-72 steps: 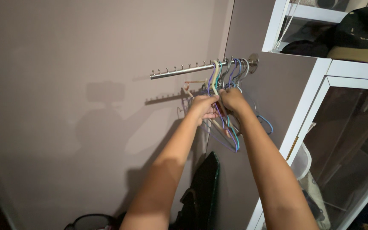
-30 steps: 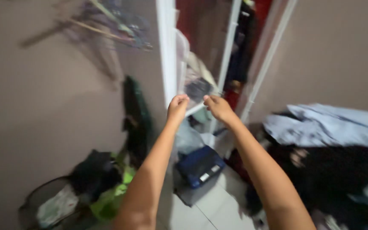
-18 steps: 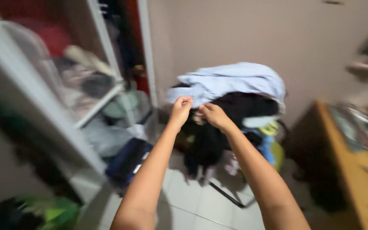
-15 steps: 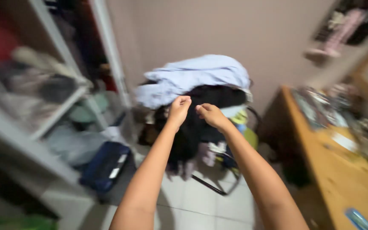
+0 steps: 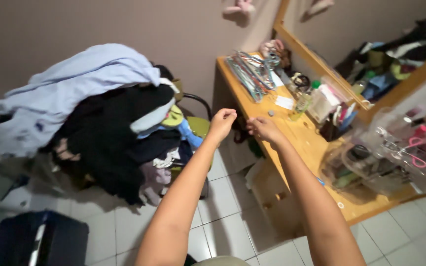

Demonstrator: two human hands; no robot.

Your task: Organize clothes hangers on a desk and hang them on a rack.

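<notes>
We hold our left hand [image 5: 223,119] fisted and right hand [image 5: 261,129] pinched, contents unclear; wooden table [image 5: 297,135] just beyond; clothes pile [image 5: 99,108] left.

Both arms stretched forward, left hand [image 5: 223,120] in a loose fist, right hand [image 5: 261,129] with fingers pinched, nothing clearly visible between them. Clothes pile [image 5: 89,113] on chair at 10 o'clock. Wooden surface [image 5: 306,143] at 2 o'clock carries hangers [image 5: 250,71], clear organisers [image 5: 371,162].

Clothes heap [image 5: 89,113] on chair, wooden desk [image 5: 316,148], hangers [image 5: 250,74], mirror [image 5: 371,44]
</notes>
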